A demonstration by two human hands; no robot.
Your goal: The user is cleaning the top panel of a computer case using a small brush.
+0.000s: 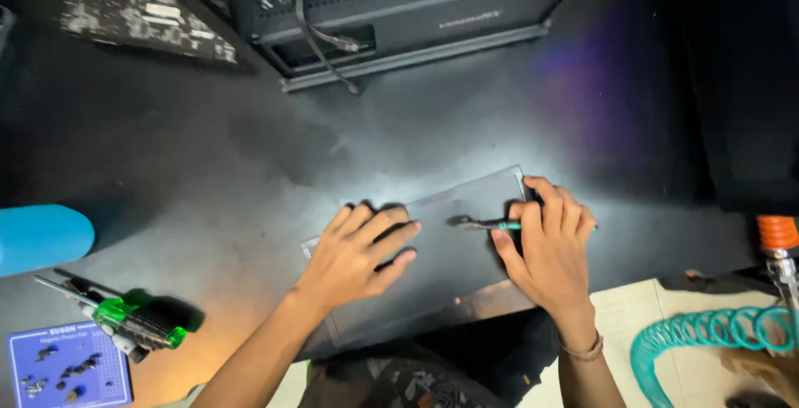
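A flat dark grey laptop (454,267) lies on the dark bench, lit by a bright patch of light. My left hand (358,250) rests flat on its left part with the fingers spread. At the laptop's right side my right hand (549,246) grips a small teal-handled tool (487,225) whose dark tip points left and touches the laptop's surface.
A black computer case (391,9) with a loose cable stands at the back. A blue object (42,237) sits at the left edge. Green-handled screwdrivers (133,321) and a blue mat holding small screws (71,366) are at bottom left. A teal coiled hose (707,337) lies at bottom right.
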